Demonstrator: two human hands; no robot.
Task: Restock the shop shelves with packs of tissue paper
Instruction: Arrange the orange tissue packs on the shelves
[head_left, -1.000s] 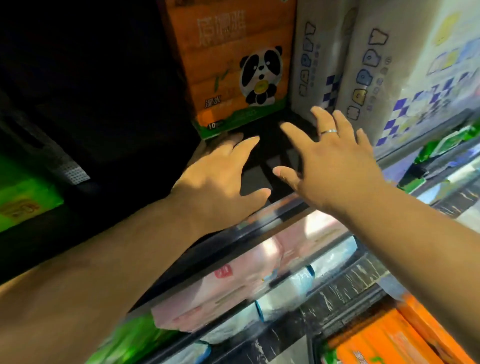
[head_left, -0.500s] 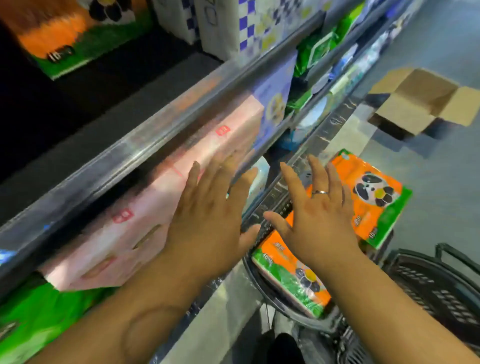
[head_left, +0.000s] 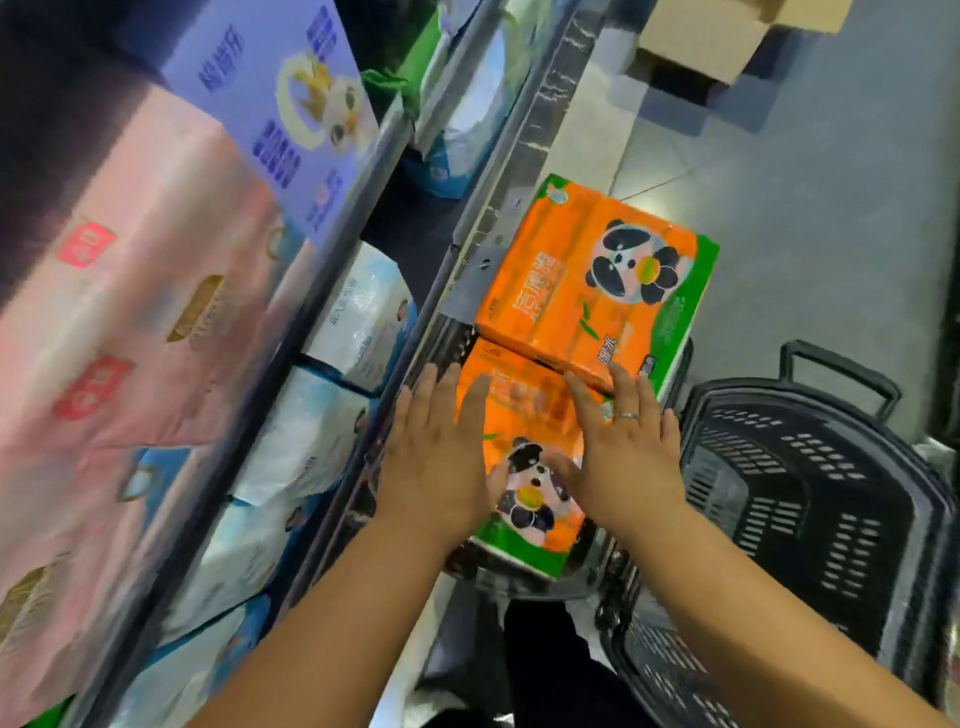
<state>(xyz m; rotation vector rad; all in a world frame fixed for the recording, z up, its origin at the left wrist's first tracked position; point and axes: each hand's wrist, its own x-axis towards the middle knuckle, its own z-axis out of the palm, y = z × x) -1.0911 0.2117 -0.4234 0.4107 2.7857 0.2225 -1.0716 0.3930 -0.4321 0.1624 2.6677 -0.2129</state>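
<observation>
Hovering left hand (head_left: 435, 460) and right hand (head_left: 626, 457) over the nearer orange pack (head_left: 522, 402), fingers straight and spread, gripping nothing yet (contact hard to judge). Lying flat, low beside the shelf edge (head_left: 511, 156), touching a second pack (head_left: 597, 280) beyond. Likely handling light, squashy and slick-wrapped, so probably worth clamping both long sides between the palms.

Floor (head_left: 805, 234) was grey tile, seams visible. Shelving (head_left: 540, 130) ran diagonally along left, tiered, metal rails reflective. Cardboard box (head_left: 696, 41) sat on floor, top right. Black slotted basket (head_left: 810, 519) stood lower right, near shelving. Light fell cool, uneven.
</observation>
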